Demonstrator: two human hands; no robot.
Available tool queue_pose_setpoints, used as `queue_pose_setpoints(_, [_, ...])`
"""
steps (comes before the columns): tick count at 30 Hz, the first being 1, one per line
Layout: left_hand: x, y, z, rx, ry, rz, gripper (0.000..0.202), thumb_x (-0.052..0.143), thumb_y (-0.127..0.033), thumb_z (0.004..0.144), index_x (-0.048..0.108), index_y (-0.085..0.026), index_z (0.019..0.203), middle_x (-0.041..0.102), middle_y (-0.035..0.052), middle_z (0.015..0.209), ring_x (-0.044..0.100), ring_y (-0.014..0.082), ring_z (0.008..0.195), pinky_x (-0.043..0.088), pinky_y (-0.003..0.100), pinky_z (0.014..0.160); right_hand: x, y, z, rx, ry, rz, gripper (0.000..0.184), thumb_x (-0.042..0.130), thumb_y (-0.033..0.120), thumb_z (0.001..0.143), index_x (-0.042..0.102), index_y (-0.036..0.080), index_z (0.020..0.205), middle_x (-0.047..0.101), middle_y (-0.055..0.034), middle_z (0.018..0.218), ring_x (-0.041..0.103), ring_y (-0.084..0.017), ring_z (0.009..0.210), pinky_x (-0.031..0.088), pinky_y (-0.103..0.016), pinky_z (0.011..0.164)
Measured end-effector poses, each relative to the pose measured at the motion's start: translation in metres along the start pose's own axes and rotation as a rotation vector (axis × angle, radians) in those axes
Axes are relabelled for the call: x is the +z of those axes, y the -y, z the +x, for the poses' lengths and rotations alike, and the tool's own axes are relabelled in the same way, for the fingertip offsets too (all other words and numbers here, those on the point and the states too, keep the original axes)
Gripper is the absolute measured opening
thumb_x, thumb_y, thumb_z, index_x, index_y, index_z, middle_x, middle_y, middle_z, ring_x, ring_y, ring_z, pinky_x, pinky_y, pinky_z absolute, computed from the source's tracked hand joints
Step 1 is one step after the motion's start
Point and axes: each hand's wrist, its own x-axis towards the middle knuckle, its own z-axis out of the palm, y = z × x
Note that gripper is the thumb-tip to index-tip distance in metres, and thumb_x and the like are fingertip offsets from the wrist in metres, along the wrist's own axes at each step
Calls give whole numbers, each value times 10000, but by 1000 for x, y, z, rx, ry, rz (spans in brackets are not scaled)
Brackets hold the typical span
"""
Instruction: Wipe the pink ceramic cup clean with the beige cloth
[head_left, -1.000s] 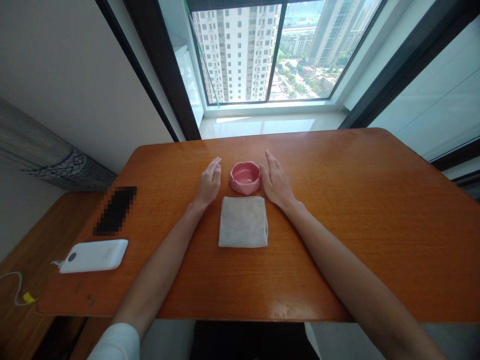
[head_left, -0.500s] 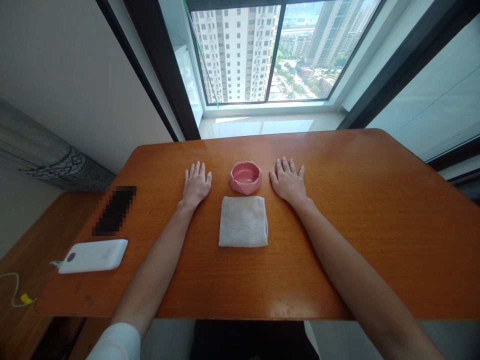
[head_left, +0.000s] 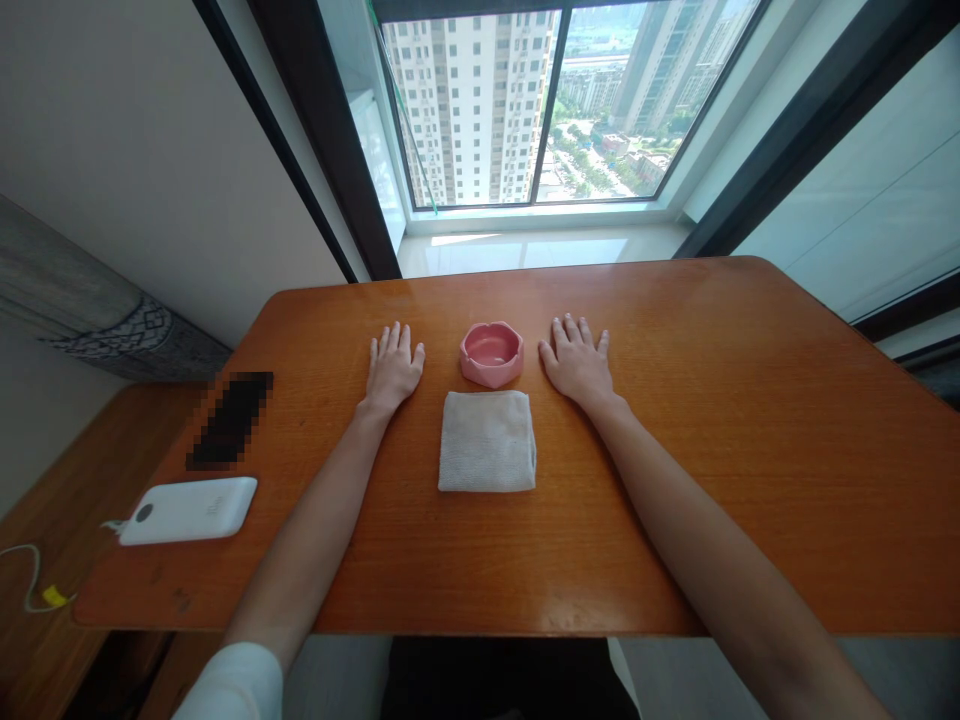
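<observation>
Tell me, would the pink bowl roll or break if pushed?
Probably slides, not rolls: the pink bowl sits low and wide on the glossy table. Its thick shiny walls look ceramic, so likely stiff, heavyish, chippable if dropped.

The ashtray is pink and round with a notched rim. It stands upright on the table, toward its far middle. The cloth is pale grey, folded into a flat square, and lies just beside the ashtray on the near side.
</observation>
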Motion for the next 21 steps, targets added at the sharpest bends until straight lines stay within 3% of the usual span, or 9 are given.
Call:
queue_pose_setpoints(6, [2, 2, 1, 2, -13, -23, 706, 347, -465, 1129, 415, -92, 1725, 311, 174, 1859, 261, 372, 1763, 166, 597, 1462, 4, -4, 2, -7, -13, 18, 726, 260, 492, 1143, 392, 111, 1747, 319, -196, 1864, 239, -418, 1751, 136, -788, 1375])
queue_pose_setpoints(21, [-1, 0, -1, -2, 3, -23, 721, 329, -464, 1134, 399, -61, 1728, 292, 191, 1862, 244, 373, 1768, 153, 589, 1465, 2, -2, 0, -4, -6, 19, 725, 269, 480, 1148, 394, 79, 1739, 324, -192, 1863, 252, -423, 1746, 124, -778, 1387])
